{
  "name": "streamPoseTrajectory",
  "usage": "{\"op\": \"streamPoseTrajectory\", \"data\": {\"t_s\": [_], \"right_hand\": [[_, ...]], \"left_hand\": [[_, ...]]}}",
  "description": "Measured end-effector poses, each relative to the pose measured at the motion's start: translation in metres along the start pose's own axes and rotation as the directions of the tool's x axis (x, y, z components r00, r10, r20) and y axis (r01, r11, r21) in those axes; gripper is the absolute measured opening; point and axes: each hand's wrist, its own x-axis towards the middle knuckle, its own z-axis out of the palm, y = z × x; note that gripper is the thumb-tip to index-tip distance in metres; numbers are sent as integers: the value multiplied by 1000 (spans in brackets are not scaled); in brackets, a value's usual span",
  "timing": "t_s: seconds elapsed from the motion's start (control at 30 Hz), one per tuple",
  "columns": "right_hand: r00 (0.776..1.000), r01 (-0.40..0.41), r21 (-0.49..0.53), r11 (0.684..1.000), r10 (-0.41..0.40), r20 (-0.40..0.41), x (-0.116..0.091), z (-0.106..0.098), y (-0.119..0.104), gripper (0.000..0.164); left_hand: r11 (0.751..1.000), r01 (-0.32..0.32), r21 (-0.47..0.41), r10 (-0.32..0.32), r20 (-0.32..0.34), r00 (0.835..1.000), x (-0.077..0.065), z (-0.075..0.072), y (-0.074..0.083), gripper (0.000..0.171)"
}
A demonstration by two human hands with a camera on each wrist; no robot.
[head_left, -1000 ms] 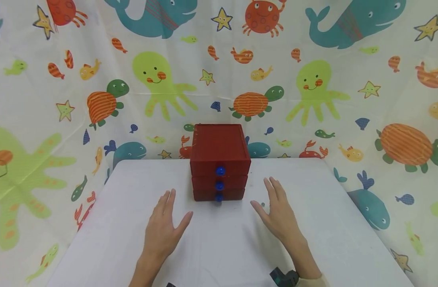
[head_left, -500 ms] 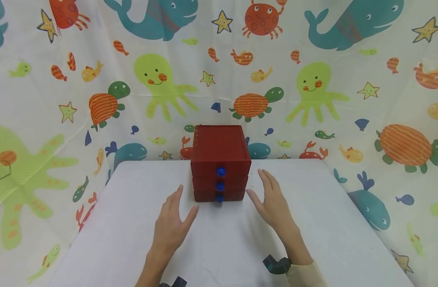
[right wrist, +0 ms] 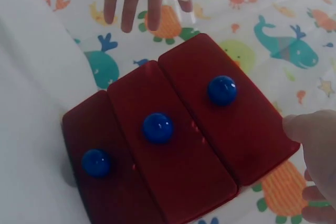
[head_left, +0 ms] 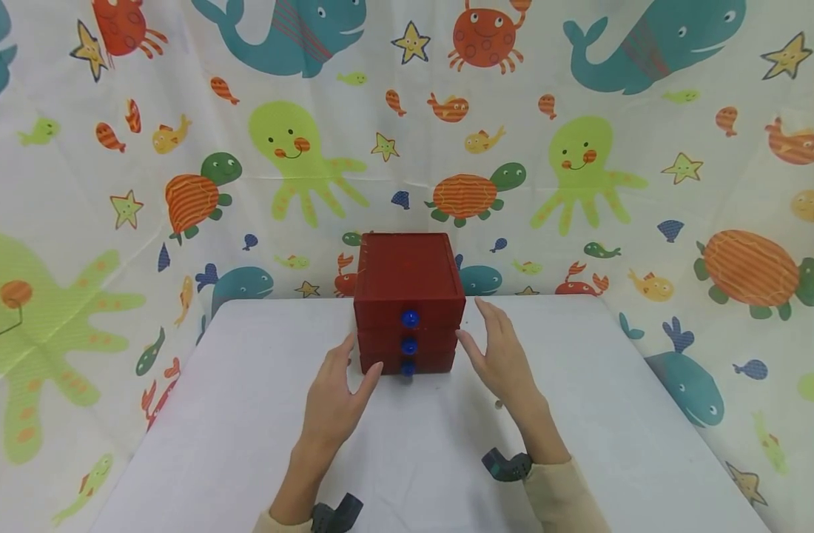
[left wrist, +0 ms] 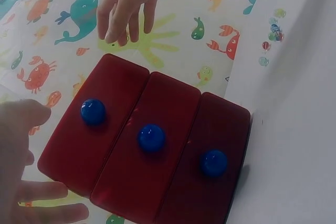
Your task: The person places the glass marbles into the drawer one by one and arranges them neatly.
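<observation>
Red three-drawer chest, three blue knobs, between the outstretched, empty fingers of left hand and right hand.

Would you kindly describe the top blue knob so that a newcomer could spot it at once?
On the white table stands a red box. Three blue knobs run down its front in a column. The top knob sits nearest the front's upper edge, the only one with both others below it.
</observation>
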Motion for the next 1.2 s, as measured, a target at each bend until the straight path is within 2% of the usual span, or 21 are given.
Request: {"op": "streamPoseTrajectory", "data": {"t_s": [0.23,0.53,0.77,0.97,1.2], "right_hand": [[999,33,15,999,-33,-4,11,1,-1,64],[996,92,31,995,-91,-22,22,4,-1,48],[989,136,26,990,-135,-65,28,9,0,37],[980,160,11,987,-158,-118,32,13,5,29],[978,154,33,988,-147,-149,35,13,4,25]], "left_hand": [[999,-3,-40,3,1,1000,8,10,1,65],[989,0,-145,-1,-5,1000,17,25,-1,55],[979,-42,-202,35,-42,999,25,33,2,48],[966,-63,-252,56,-33,998,32,42,3,43],[947,-104,-303,98,-36,995,40,51,8,38]]}}
